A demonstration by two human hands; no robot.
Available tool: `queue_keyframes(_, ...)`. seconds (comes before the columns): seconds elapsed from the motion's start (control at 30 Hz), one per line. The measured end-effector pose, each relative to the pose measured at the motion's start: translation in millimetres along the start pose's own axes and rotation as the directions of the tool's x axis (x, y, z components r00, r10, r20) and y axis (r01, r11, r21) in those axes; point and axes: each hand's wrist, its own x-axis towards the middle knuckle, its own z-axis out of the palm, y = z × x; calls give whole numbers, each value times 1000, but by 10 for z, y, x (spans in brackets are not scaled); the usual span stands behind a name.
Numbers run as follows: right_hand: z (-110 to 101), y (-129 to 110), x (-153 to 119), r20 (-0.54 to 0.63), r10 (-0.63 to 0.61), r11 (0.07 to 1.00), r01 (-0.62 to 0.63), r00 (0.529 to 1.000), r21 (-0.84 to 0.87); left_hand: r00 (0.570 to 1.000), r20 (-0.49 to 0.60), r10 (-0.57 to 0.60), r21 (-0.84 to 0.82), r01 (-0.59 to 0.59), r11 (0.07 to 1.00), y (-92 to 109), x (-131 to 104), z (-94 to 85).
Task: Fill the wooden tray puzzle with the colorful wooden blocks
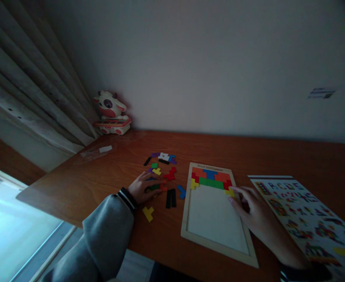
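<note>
A wooden puzzle tray (pixel 219 248) lies on the table with orange, blue, red, green and yellow block pieces fitted along its far end. My right hand (pixel 251 205) reaches over the tray's right rim, its thumb and forefinger pinched about a yellow puzzle piece (pixel 229 192) under the red one at that side. To the left, my left hand (pixel 143 188) rests with fingers stretched out over loose pieces, touching near an orange piece (pixel 163 186); what lies under its palm is hidden. Close to its wrist is another yellow piece (pixel 148 214).
Black bars (pixel 171 198), a blue piece (pixel 181 192), a red piece (pixel 170 174) and white pieces (pixel 163 156) lie between hand and tray. A printed pattern sheet (pixel 307 219) is at the right. A cow toy (pixel 112 113) and a plastic bag (pixel 97 152) are at the back left.
</note>
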Motion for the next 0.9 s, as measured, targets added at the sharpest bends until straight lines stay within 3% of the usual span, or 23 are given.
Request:
queue_keyframes(0.5,-16,-31,-4,0,-1,1000,1,1000,-10,994,110,-2,-67,10,998,109,-7,-79)
queue_keyframes(0.7,-22,-26,-10,11,-13,1000,13,1000,3,989,132,71,-92,-60,994,194,-71,-77)
queue_keyframes(0.9,-9,-16,-6,-2,-3,1000,3,1000,-16,986,167,-24,11,22,1000,205,-47,24)
